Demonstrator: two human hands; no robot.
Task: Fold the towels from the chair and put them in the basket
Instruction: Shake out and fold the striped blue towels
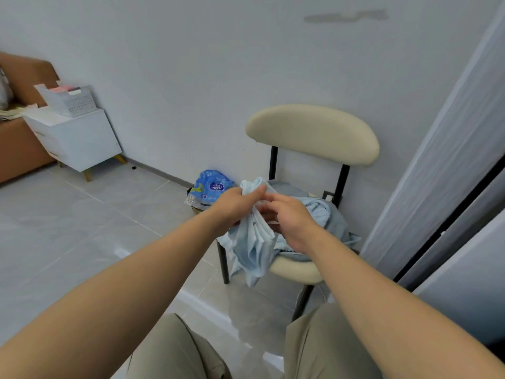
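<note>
Khaki trouser legs [175,351] fill the bottom edge, seen through the wearer's own eyes, and a bare left forearm [123,269] and right forearm [382,283] reach forward from either side. They meet above the front of a chair [297,268], where both hands work on one pale blue towel [254,250]. The left hand [235,206] has its grip closed on the bunched top edge of the towel, fingers and thumb pinching the cloth. The right hand [289,217], just beside it, has its fingers curled into the folds of the same towel, so its grip is closed on it too. The towel hangs crumpled from the hands, its lower end draping past the chair's cream padded front edge. Behind the hands, more pale blue and grey towels [325,212] lie heaped on the seat. The chair has black metal legs and a cream oval backrest [311,132] and stands against a white wall [191,77]. On the grey tiled floor [82,228] left of it sits a blue printed plastic pack [211,187]. Far to the left, well apart from the chair, a white slatted basket [69,101] holding something pink stands on a white cabinet [79,138]
</note>
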